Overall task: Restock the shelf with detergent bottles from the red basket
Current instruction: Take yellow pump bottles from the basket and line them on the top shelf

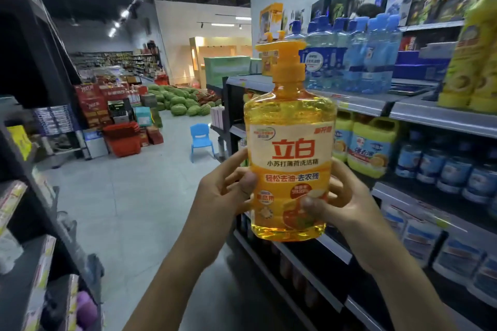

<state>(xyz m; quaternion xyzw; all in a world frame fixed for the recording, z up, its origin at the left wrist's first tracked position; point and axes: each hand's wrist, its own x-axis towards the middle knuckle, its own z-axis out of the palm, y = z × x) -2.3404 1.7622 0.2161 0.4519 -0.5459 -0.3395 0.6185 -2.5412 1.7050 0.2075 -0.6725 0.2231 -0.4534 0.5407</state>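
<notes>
While holding the detergent bottle [289,142] in mid-air, off the shelving at the aisle's right side, grips it w/ both hands. Left hand [228,185] wrapped round the left flank, thumb pressed on the label's edge. Right hand [347,201] curled round the lower right, thumb pressed on the label's lower front.

Held upright, pump on top, label toward cam. Prob. to keep the liquid level and check the facing before shelving. Low two-hand grip suits a full, heavy btl; a judgement, not a thing seen.

Not yet on any shelf. Likely target: upper shelf [363,105] on the right, w/ what look like matching orange pump bottles [266,62] at its near end, just left of the blue bottles [357,54]. Can't tell how much room beside them, the spot being hidden behind the held btl. Sorted by product there: blue w/ blue, yellow bottles [473,62] further right, yellow jugs [373,142] one level down.

Next, prob.: lift up & fwd, set base flat, label out, beside the matching ones. Risks: knocking neighbours w/ the pump head; slipping on smooth plastic on releasing one hand early.

Red baskets [123,137] stacked far down the aisle, left side. Can't tell whether the task's basket is among them; none in view near the hands.
</notes>
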